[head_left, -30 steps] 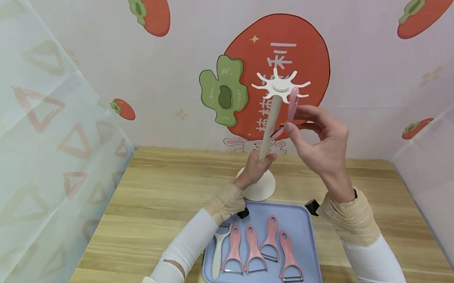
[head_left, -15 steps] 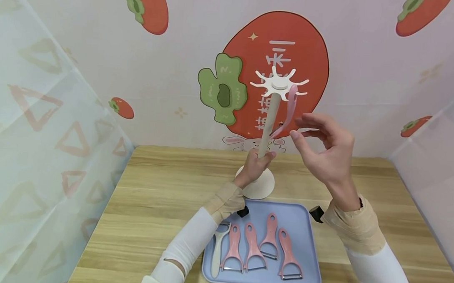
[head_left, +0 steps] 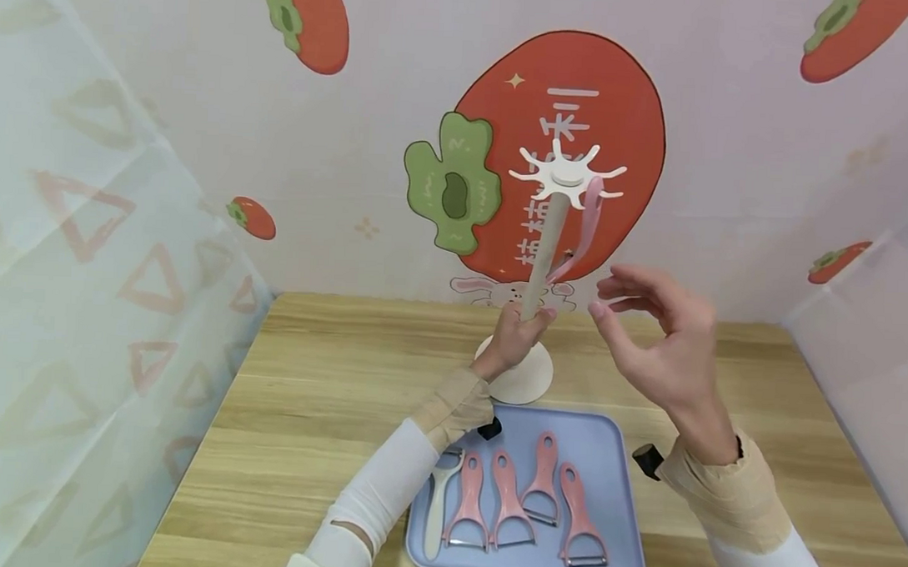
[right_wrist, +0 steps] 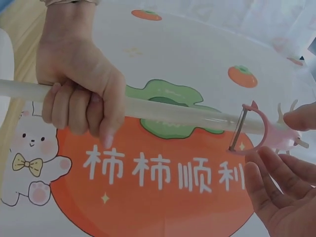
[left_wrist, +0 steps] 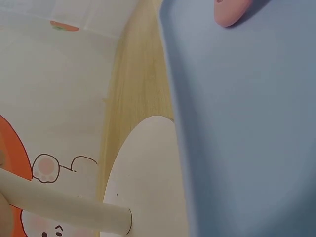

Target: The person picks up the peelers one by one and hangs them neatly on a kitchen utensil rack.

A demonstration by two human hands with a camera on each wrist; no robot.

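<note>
A cream hanging stand has a straight post (head_left: pixel 545 257), a ring of white hooks (head_left: pixel 566 177) on top and a round base (head_left: pixel 526 382). My left hand (head_left: pixel 514 340) grips the lower post; in the right wrist view its fingers (right_wrist: pixel 74 106) wrap fully round it. From a hook at the right side hangs a pink Y-shaped peeler (head_left: pixel 591 221), blade end down beside the post. To the right of that peeler and below its handle, my right hand (head_left: pixel 665 341) is held in the air, fingers loosely bent and thumb apart, holding nothing.
On the wooden table (head_left: pixel 330 396), a light blue tray (head_left: pixel 626 506) lies in front of the stand. It carries several pink peelers (head_left: pixel 504 494) and a white peeler (head_left: pixel 436 508) at its left. A patterned wall (head_left: pixel 369 147) rises behind the table.
My right hand has let go of the hung pink peeler and drawn back down and to the right. The peeler stays on its hook. My left hand keeps its grip on the post.
</note>
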